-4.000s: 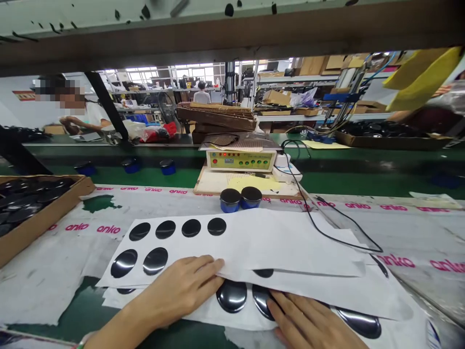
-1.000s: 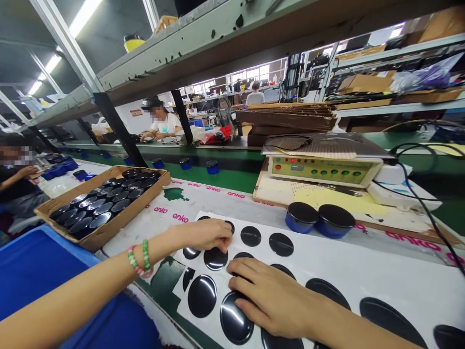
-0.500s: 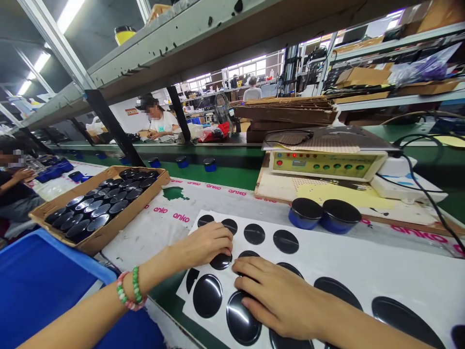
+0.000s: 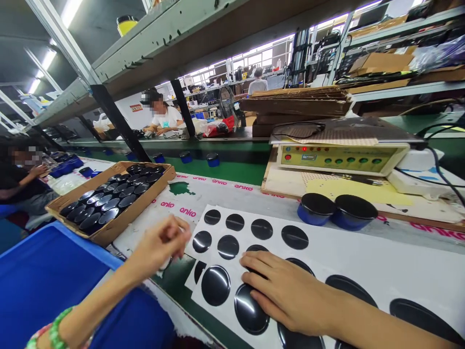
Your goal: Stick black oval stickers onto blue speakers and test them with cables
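Observation:
A white sheet (image 4: 348,252) lies on the bench, bearing rows of glossy black round pieces (image 4: 215,285). Flat on it rests my right hand (image 4: 286,291), open, its extended fingers partly covering several black rounds. My left hand (image 4: 165,242) is in the air left of the sheet's edge, apart from it. Its fingers look curled but are smeared by motion, so I cannot tell whether anything is between them. Part of another sheet (image 4: 191,280) with a black round shows under the left edge. Two blue containers with black tops (image 4: 315,209) stand behind the sheet.
A cardboard tray (image 4: 105,233) full of black-topped containers sits at left, above a blue bin (image 4: 47,271). A control box with knobs (image 4: 337,160) stands at the back right. Containers line the green belt (image 4: 236,167). An overhead shelf (image 4: 203,53) crosses the view. Other people sit beyond.
My left hand has lifted off the black rounds at the sheet's left side and moved left and towards me. My right hand stays on the sheet. The view has shifted slightly.

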### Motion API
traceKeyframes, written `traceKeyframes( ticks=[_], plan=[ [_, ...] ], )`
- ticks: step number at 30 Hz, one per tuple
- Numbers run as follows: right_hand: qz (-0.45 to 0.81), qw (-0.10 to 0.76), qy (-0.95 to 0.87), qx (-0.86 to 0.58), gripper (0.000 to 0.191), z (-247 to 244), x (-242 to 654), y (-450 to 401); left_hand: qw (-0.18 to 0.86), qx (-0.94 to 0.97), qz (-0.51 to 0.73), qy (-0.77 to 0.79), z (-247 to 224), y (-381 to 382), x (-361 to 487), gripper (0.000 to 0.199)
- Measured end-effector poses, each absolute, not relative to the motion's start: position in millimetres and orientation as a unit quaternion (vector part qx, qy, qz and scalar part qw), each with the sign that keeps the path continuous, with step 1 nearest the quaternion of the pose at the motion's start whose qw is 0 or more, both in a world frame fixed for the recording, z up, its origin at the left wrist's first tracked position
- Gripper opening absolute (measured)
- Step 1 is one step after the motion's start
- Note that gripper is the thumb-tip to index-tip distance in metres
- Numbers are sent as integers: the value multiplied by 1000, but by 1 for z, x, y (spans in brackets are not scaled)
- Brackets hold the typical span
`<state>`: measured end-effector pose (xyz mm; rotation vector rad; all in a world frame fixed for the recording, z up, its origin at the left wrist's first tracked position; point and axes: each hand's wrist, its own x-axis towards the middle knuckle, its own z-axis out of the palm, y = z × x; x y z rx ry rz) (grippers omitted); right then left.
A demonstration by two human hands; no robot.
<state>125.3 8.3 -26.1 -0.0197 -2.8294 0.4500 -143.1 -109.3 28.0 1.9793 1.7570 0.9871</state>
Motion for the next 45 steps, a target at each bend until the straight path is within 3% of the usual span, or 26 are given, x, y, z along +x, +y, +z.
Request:
traceKeyframes(
  ticks=[2,4,6,9,12,16,21,25,28,34,39,42,44,45],
  plan=[
    [121,154,-981,9,24,-26,125,8,193,729,270,599,25,-112,-124,9],
    [79,186,-978,43,25,-24,128,5,185,789,155,565,18,-110,-106,26],
    [64,205,-974,67,28,-20,135,-1,151,828,66,536,13,-104,-95,30],
    [108,162,-980,46,32,-14,147,-10,142,843,44,517,11,-92,-96,14],
    [163,108,-981,-3,34,-13,155,-16,146,865,35,480,11,-85,-102,14],
    [200,97,-975,-27,34,-17,154,-16,107,880,46,461,6,-90,-108,13],
    [202,109,-973,-28,34,-22,151,-15,53,893,78,440,0,-105,-116,32],
    [200,107,-973,-34,33,-21,151,-16,54,888,94,446,-3,-106,-118,22],
    [200,104,-974,-36,33,-19,150,-16,78,876,104,464,-4,-101,-114,10],
    [196,131,-971,-37,33,-21,151,-15,159,839,128,504,13,-119,-124,13],
    [169,144,-975,-29,34,-24,150,-16,285,662,341,603,33,-141,-157,38],
    [138,149,-979,-13,36,-25,149,-17,233,632,405,619,46,-129,-149,30],
    [97,167,-981,17,36,-23,151,-18,158,713,321,602,49,-109,-128,12],
    [76,176,-981,30,35,-22,154,-17,120,767,252,578,48,-96,-115,17]
  ],
)
